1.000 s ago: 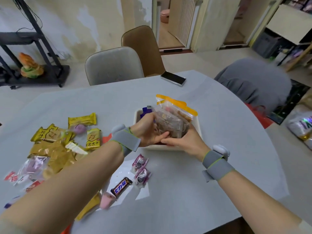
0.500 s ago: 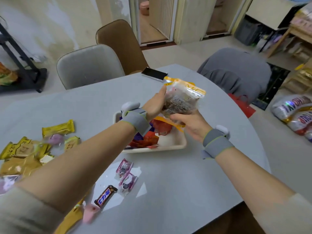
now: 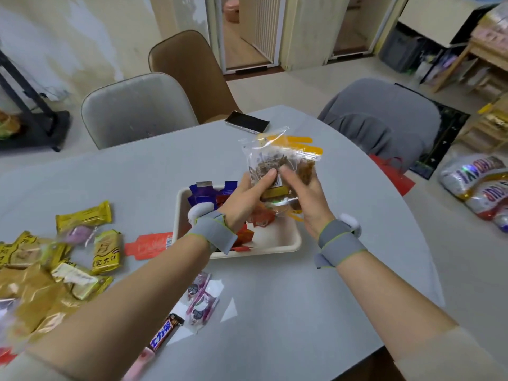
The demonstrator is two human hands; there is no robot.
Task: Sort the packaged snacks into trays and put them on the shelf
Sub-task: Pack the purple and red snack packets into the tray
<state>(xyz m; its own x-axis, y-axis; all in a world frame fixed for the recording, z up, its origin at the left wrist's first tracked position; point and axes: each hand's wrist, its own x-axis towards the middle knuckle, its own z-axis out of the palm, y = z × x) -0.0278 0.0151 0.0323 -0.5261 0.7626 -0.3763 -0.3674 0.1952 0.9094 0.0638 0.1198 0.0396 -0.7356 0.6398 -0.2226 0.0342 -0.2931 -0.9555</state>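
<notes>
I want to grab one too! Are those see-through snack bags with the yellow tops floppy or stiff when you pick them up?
Probably floppy: the clear snack bags look crinkled, and their yellow tops splay out unevenly. They seem light, since the left hand and right hand hold them above the tray with just fingers. The shiny plastic may be a bit slippery.

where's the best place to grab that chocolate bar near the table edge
Pinch the chocolate bar across its narrow width at the middle, coming from above. It lies flat on the table, long and slim, with a forearm close on its left, so the right side is freer.
</notes>
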